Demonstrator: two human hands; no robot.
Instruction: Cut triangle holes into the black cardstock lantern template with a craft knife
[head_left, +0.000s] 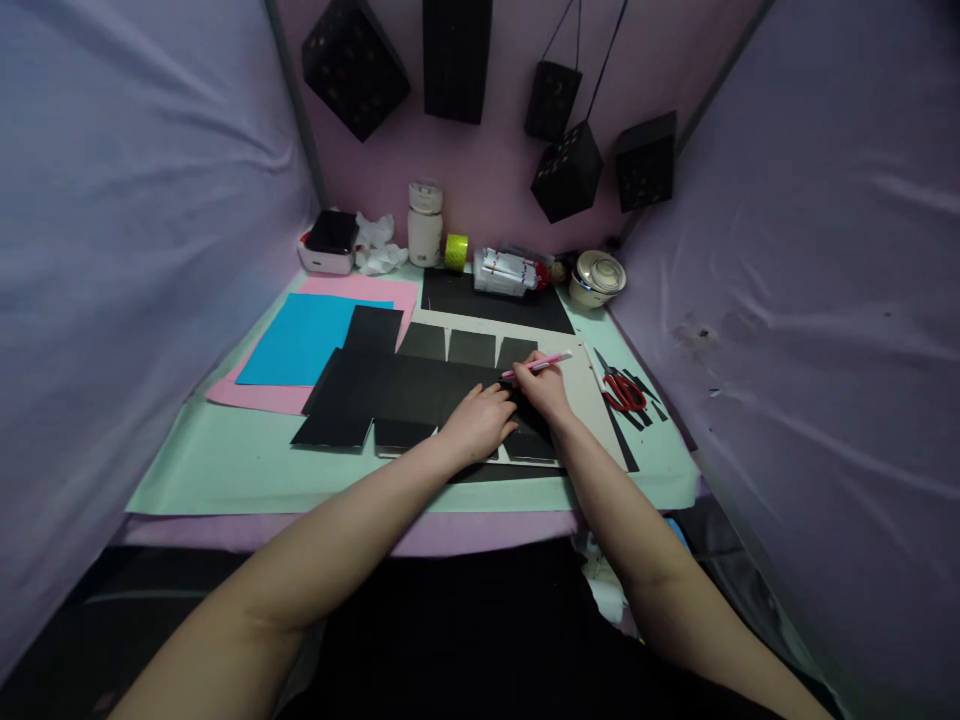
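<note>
A cut-out sheet of black card with flaps along its edges lies flat on a white board. My left hand presses flat on the card, fingers stretched out. Just right of it, my right hand is closed around a slim pink pen-shaped tool with a whitish end. The tool slants over the card, and its working tip is hidden by my fingers, so pen or knife cannot be told apart.
Red-handled scissors and black card scraps lie right of the board. Blue sheet and pink sheet are at left. Along the back stand a white bottle, yellow tape and a lidded pot. Black boxes hang above.
</note>
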